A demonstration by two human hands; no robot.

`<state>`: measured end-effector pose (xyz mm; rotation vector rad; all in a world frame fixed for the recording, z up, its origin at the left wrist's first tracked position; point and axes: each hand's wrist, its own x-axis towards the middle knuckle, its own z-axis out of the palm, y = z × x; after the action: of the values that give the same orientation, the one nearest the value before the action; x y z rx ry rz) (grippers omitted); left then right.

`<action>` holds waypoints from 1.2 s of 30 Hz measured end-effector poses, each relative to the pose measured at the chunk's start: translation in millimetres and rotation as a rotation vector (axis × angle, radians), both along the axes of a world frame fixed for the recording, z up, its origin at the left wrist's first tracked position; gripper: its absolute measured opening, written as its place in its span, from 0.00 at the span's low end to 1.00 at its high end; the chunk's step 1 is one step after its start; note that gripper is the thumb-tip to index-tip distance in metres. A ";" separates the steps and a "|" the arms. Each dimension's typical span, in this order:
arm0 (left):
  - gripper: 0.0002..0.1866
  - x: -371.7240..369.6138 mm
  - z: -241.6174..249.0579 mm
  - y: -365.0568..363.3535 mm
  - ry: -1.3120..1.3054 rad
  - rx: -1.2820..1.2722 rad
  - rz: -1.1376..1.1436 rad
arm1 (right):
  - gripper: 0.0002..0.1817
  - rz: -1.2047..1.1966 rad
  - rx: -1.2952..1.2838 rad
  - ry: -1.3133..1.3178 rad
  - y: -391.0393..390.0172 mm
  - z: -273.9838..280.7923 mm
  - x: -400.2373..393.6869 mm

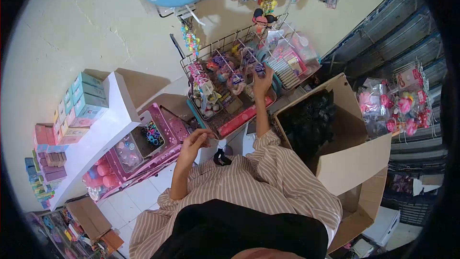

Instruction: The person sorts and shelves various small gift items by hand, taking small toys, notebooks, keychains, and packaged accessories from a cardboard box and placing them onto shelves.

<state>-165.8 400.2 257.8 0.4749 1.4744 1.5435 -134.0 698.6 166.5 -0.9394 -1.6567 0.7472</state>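
Observation:
My right hand (262,82) reaches up into a wire rack (230,38), its fingers closed on a small package with a dark purple label (259,70). What is inside that package is too small to make out. Similar packages with purple labels (235,81) hang on hooks beside it. My left hand (196,143) is near the front left corner of the rack's basket, fingers loosely bent and apart, with nothing visible in them. A red strip (244,119) runs along the basket's front.
To my right stands an open cardboard box (345,110) with black plastic (309,120) inside. On the left are a white shelf (103,132) with small boxes and a pink patterned stand (167,129) holding small goods. Pink accessories (402,105) hang at the far right.

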 end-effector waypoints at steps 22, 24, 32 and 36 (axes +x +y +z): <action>0.12 1.6 -1.3 0.0 -0.038 0.003 0.040 | 0.21 0.155 -0.101 0.061 22.0 -19.7 -26.9; 0.12 2.3 0.3 2.3 -0.025 -0.001 0.026 | 0.20 0.084 -0.191 0.115 13.2 -16.0 -19.7; 0.14 -7.2 -12.5 -1.4 0.165 0.019 -0.506 | 0.17 0.133 -0.119 -0.037 -101.2 -5.0 45.5; 0.17 -7.1 -15.7 1.3 0.550 -0.041 -0.874 | 0.18 0.154 -0.190 0.010 -171.1 -0.7 78.5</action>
<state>-172.9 401.5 242.1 1.3830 1.3821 0.7004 -55.4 527.5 165.8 -0.9445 -1.6840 1.0261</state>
